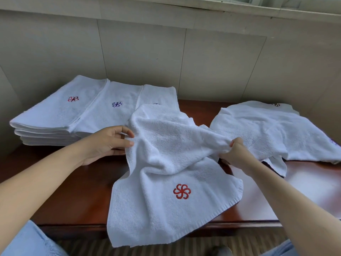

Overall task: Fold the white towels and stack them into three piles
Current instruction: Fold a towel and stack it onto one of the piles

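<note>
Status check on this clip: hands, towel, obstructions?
Both hands gripping unfolded red-logo towel, near end hanging off table edge. Three piles back left. Loose towels right, nothing blocking.

The towel (166, 163) you hold is plain white terry with a red pinwheel flower emblem (182, 191) stitched near its lower edge. At the far left, the folded pile (55, 111) is white too, and its top towel carries a red emblem (73, 99) touched with dark thread. The pile beside it (110, 111) shows a dark blue emblem (117, 104) of the same flower shape. To your right, the loose white towels (273, 132) bear a dark emblem (275, 104) at the back and a trace of purple (335, 142) at the picture's edge. The bench (79, 191) under them is glossy reddish-brown wood. The wall (147, 52) behind is pale grey-beige panelling. Your trousers (27, 241) are light blue.
</note>
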The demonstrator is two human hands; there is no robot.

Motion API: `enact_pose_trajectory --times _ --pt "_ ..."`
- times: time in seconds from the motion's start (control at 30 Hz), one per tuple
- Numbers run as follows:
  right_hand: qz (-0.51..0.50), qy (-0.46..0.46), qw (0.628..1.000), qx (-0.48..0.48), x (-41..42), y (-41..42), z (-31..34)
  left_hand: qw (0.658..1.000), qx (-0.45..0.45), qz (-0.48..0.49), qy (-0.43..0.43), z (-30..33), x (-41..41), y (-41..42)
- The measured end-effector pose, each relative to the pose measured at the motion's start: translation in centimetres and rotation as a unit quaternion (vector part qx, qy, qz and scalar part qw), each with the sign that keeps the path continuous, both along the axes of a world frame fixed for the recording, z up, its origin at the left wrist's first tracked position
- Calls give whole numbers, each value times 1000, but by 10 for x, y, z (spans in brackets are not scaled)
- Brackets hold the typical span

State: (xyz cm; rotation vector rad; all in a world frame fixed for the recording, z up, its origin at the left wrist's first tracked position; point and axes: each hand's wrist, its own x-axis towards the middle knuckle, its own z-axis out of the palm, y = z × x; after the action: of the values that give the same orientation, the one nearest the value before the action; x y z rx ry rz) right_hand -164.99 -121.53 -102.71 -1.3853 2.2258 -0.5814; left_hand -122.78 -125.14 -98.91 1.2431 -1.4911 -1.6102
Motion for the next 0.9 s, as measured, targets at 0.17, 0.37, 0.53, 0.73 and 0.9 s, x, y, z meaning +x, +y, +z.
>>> enact_pose_trajectory --times 0.17,0.37,0.53,0.73,0.9 --pt "-16 -88 994 -63 15 -3 -13 1000 3 -3 -3 -1 0 0" --pt "-6 -125 985 -115 23 -6 0 999 -30 10 12 4 7 -3" --pt "-101 -344 905 -228 -22 0 42 991 -51 101 71 12 28 -14" --pt "-63 -386 914 -107 -30 3 28 994 -44 93 43 -1 24 -18" --pt "-10 -260 962 -89 -31 3 17 996 -64 65 -4 -5 23 -18"
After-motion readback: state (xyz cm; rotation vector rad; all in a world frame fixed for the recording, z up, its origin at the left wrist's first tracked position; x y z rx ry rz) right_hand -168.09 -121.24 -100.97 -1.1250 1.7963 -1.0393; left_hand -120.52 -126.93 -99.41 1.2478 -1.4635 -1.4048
